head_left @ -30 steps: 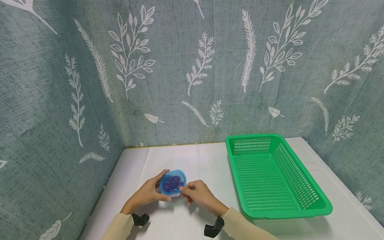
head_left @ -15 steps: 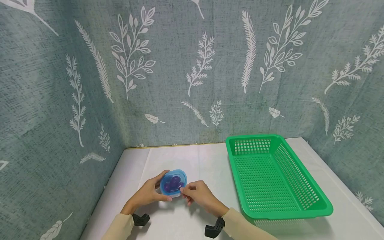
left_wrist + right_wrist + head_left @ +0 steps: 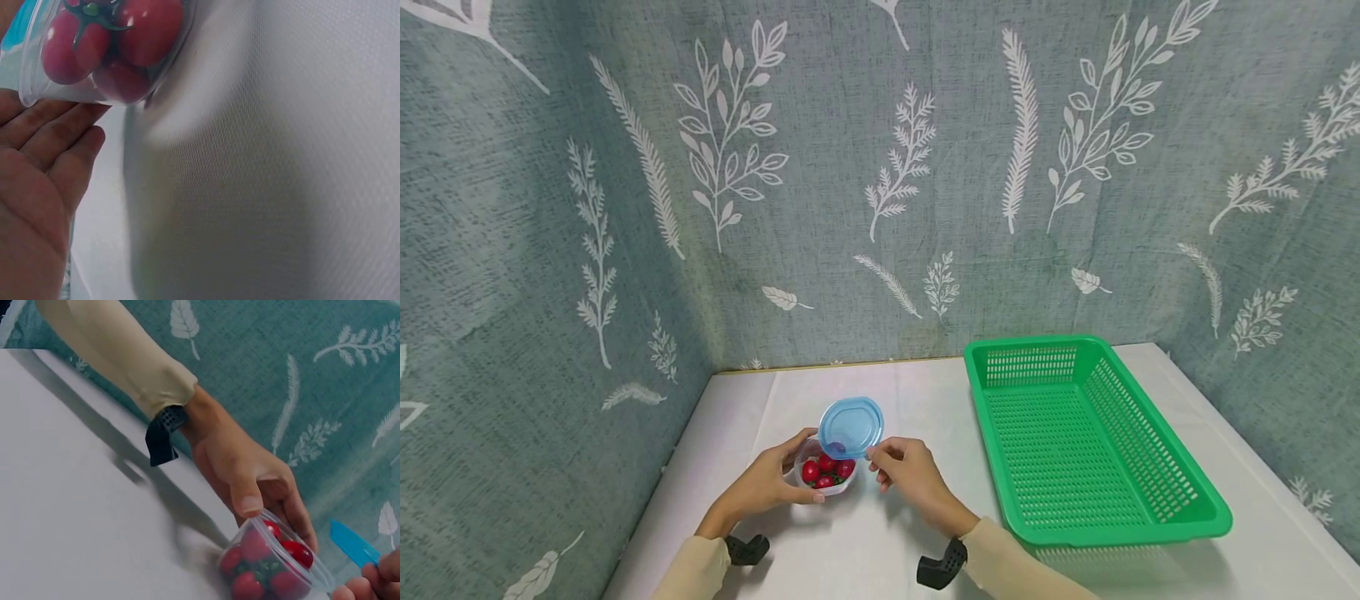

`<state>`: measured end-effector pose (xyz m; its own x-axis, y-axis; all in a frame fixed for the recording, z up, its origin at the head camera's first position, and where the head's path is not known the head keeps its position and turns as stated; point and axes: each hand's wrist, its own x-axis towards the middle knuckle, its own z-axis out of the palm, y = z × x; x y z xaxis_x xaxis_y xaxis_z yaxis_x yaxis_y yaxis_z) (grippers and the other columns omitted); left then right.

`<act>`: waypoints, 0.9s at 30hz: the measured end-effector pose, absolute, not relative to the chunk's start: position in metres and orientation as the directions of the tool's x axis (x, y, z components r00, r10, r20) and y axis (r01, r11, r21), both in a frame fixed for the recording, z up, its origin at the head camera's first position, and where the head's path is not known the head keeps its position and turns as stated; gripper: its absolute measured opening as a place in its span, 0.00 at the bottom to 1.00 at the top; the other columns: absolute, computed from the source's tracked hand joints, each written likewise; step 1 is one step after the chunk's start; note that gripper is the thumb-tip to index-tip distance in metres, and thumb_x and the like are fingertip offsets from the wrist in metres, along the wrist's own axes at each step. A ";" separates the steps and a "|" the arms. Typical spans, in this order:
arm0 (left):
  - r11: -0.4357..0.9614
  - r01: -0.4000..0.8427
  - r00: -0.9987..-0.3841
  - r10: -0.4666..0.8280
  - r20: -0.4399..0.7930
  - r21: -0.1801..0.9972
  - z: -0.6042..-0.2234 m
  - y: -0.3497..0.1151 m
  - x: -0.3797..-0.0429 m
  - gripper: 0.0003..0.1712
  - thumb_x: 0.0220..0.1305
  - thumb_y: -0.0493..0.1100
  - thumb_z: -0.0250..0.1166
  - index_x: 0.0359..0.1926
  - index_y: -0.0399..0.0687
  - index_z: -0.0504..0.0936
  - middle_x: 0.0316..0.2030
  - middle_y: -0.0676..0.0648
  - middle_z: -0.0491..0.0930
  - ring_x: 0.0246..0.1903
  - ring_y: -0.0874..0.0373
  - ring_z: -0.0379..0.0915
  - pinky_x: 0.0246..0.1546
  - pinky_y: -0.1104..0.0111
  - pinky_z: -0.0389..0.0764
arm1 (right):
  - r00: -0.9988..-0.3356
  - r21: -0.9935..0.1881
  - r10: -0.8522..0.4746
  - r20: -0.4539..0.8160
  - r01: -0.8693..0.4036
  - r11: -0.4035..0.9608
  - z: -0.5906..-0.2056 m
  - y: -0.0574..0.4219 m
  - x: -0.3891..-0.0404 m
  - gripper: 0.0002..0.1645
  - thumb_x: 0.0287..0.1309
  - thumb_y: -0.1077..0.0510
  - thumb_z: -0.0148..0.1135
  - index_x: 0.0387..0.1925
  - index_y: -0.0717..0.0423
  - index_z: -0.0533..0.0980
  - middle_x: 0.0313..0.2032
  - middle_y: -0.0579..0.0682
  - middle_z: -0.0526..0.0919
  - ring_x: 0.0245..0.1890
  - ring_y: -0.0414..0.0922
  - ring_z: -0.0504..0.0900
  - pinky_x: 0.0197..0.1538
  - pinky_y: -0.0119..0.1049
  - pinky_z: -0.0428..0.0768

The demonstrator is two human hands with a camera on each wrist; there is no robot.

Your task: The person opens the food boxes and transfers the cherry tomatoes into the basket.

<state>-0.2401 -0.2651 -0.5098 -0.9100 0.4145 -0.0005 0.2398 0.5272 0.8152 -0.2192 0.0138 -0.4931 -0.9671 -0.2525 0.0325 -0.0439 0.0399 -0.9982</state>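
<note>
My left hand grips a clear plastic container round its side, thumb at the near rim and fingers on the far side. Several red cherry tomatoes with green stems fill it. In the left wrist view the container tilts at the top, tomatoes showing through its wall. My right hand pinches the edge of a translucent blue lid. The lid is off the rim and overlaps the container's far right part in the head view. The right wrist view shows the lid edge-on.
A green plastic basket with slotted walls stands at the right of the white table. Grey-green cloth with white leaf patterns hangs behind and at both sides.
The blue lid has come off the container, lifted up and to the right by my right hand, uncovering the red tomatoes. My left hand stays round the container in nearly the same place.
</note>
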 end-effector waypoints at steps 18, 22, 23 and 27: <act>0.531 0.231 -0.908 0.419 -0.015 0.815 -0.508 -0.266 -0.241 0.63 0.49 0.55 0.84 0.79 0.42 0.58 0.67 0.46 0.74 0.71 0.44 0.65 0.69 0.39 0.64 | -0.999 -0.996 -0.040 0.031 -0.034 0.081 -0.513 0.025 -0.238 0.16 0.77 0.58 0.55 0.41 0.71 0.76 0.29 0.55 0.82 0.23 0.41 0.79 0.28 0.33 0.85; 0.527 0.244 -0.903 0.429 -0.007 0.814 -0.508 -0.266 -0.241 0.63 0.50 0.54 0.84 0.79 0.41 0.58 0.67 0.46 0.75 0.71 0.44 0.65 0.69 0.41 0.64 | -1.000 -0.990 -0.011 0.006 -0.007 0.141 -0.518 0.027 -0.242 0.15 0.77 0.58 0.54 0.40 0.69 0.77 0.28 0.55 0.82 0.21 0.40 0.79 0.27 0.32 0.83; 0.527 0.245 -0.903 0.430 -0.007 0.814 -0.509 -0.267 -0.241 0.63 0.50 0.54 0.84 0.79 0.41 0.58 0.67 0.46 0.75 0.71 0.45 0.65 0.70 0.41 0.64 | -1.000 -0.988 -0.005 0.003 -0.004 0.155 -0.519 0.028 -0.243 0.15 0.77 0.58 0.54 0.40 0.69 0.77 0.28 0.55 0.82 0.21 0.40 0.78 0.26 0.31 0.83; 0.528 0.247 -0.902 0.432 -0.007 0.812 -0.508 -0.267 -0.241 0.64 0.50 0.54 0.84 0.79 0.41 0.57 0.67 0.47 0.75 0.71 0.46 0.65 0.70 0.42 0.64 | -1.000 -0.981 0.013 -0.016 0.018 0.195 -0.523 0.030 -0.247 0.14 0.76 0.59 0.54 0.39 0.68 0.77 0.28 0.55 0.82 0.20 0.40 0.77 0.23 0.29 0.80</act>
<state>-0.2415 -0.2667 -0.5084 -0.9020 0.4317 -0.0070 0.2466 0.5284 0.8124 -0.2466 0.0300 -0.5234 -0.9998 0.0131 -0.0162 0.0185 0.1949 -0.9807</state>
